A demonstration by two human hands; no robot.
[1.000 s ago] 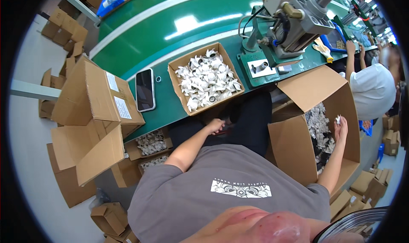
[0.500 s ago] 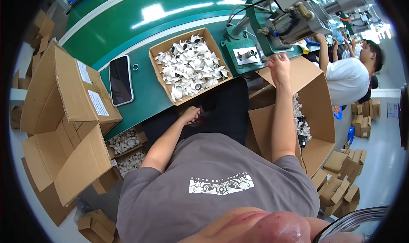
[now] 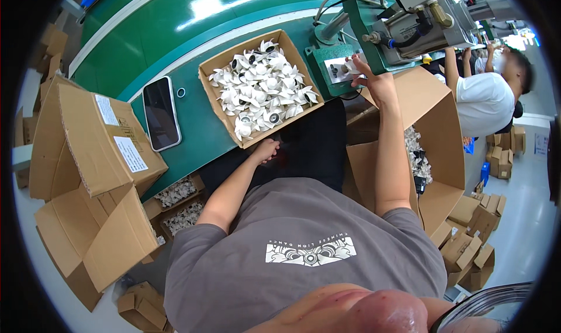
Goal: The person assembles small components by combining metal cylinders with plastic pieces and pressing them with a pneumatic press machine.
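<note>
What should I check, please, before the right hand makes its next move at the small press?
1. Right hand at the green base plate of the press: ok.
2. White part at its fingertips, properly seated: cannot tell.
3. Fingers out from under the press head: cannot tell.
4. Left hand away from the machine, near the table edge: ok.
5. Supply of white parts in the open cardboard tray: ok.
6. Phone lying apart from the tray: ok.

Phone (image 3: 161, 113) lies left of parts box (image 3: 217, 102).
</note>
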